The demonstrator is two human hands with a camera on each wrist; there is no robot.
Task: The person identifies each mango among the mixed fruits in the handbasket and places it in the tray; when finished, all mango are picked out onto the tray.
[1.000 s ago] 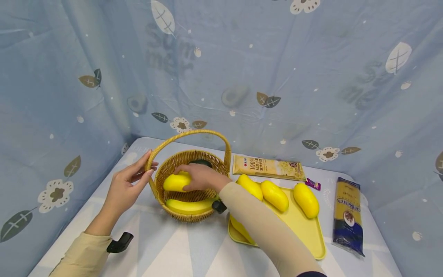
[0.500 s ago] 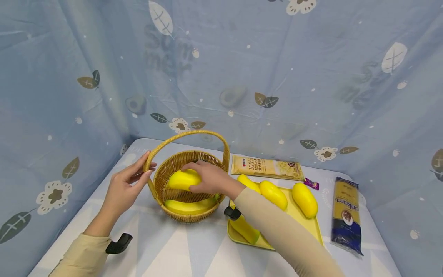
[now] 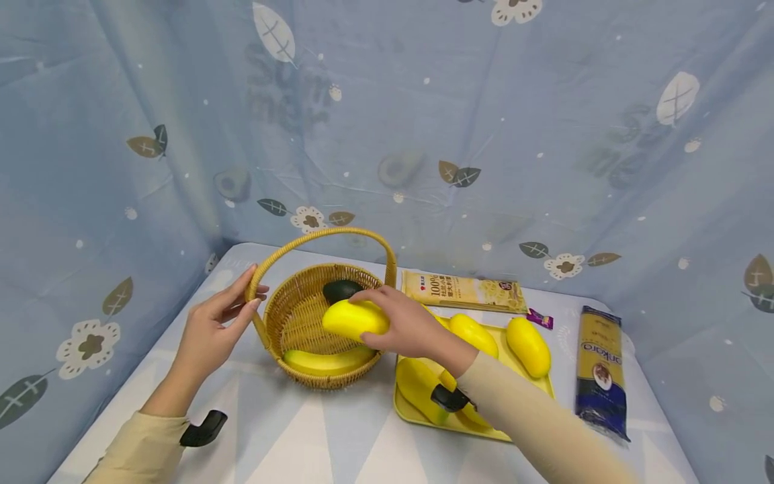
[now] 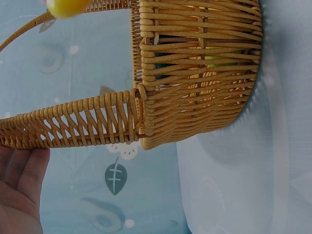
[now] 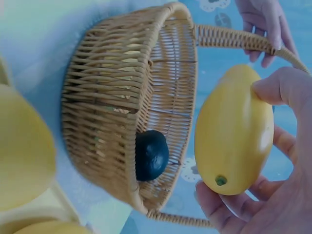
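My right hand point(image 3: 408, 326) holds a yellow mango point(image 3: 351, 319) above the right side of the wicker basket point(image 3: 302, 323). In the right wrist view the thumb and fingers wrap the mango point(image 5: 234, 131), clear of the basket's rim. My left hand point(image 3: 208, 329) pinches the left side of the basket's arched handle point(image 3: 338, 231) between thumb and fingers. Inside the basket lie a dark green avocado point(image 3: 340, 290) at the back and a banana point(image 3: 326, 361) along the front.
Right of the basket a yellow tray point(image 3: 423, 422) bears several yellow fruits, mangoes point(image 3: 529, 346) among them, partly behind my right arm. Behind it lies a noodle packet point(image 3: 462, 290) and a small purple candy point(image 3: 540, 318). A pasta bag point(image 3: 600, 370) lies far right.
My right hand has lifted the mango out of the basket and moved right with it. The avocado shows fully again. The left hand keeps its hold on the handle.
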